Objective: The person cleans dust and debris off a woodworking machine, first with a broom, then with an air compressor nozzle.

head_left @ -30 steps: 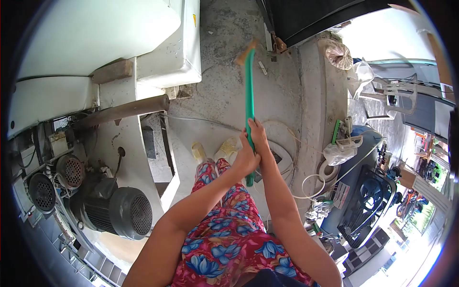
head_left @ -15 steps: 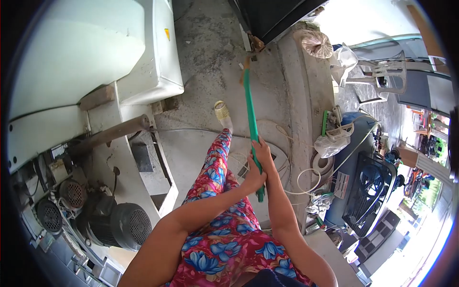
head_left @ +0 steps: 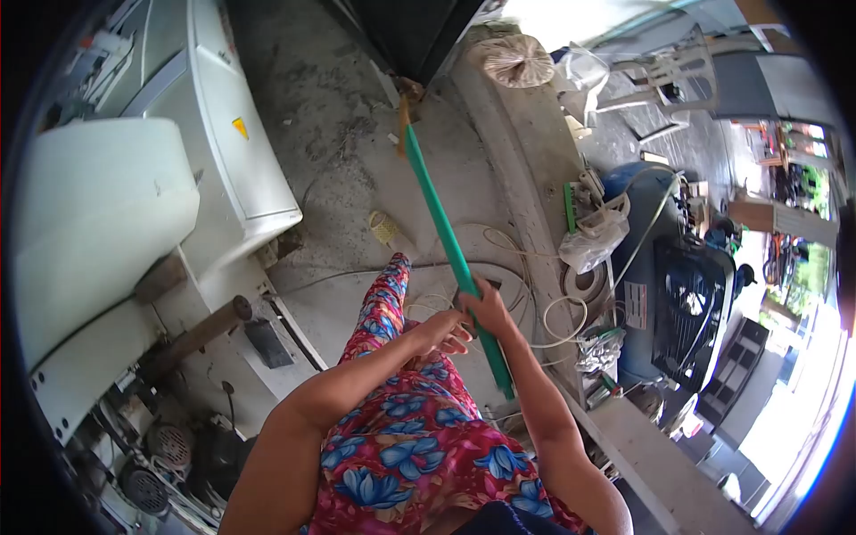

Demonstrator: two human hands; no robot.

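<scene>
Fingers of the left hand [head_left: 435, 332] have come off the long green handle [head_left: 440, 214] since the earlier frame, where both hands were wrapped round it. They are now partly spread beside the shaft; whether any fingertip touches it cannot be told. Right hand [head_left: 489, 308] holds the handle below its middle, fingers closed round it, the butt end projecting back towards the floral-patterned clothing [head_left: 401, 406]. One yellow textured shoe [head_left: 383, 229] shows ahead on the grey concrete floor [head_left: 343, 183], left of the shaft. Handle slants forward; its blurred tan end [head_left: 404, 111] lies near the foot of the black upright panel [head_left: 406, 36], contact not confirmed.

Assessment: the step in hand appears to be a grip adjustment while stepping. Any further two-handed stroke would call for the left fingers to close again and the far end to be kept clear of the panel.
</scene>
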